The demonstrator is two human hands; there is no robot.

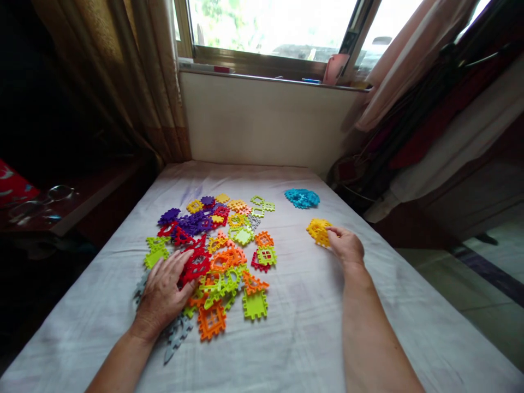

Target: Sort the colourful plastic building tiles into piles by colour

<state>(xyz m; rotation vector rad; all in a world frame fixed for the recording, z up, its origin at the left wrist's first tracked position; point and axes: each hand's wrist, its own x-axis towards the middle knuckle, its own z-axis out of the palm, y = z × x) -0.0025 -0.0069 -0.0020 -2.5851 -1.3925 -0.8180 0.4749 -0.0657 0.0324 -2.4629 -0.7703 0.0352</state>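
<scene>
Many interlocking plastic building pieces with toothed edges lie in a mixed pile on a white sheet. My left hand rests with fingers extended at the pile's left side, touching the red pieces; it grips nothing that I can see. Out to the right, my right hand pinches the edge of a yellow toothed piece; whether several yellow pieces are stacked there I cannot tell. Beyond it sits a heap of blue pieces. Around my left hand are purple pieces, an orange square piece and grey pieces.
The sheet-covered bed or table reaches a wall under a window. A pink cup stands on the sill. A gold curtain hangs at the left, and clothes hang at the right. A dark side table is at the left.
</scene>
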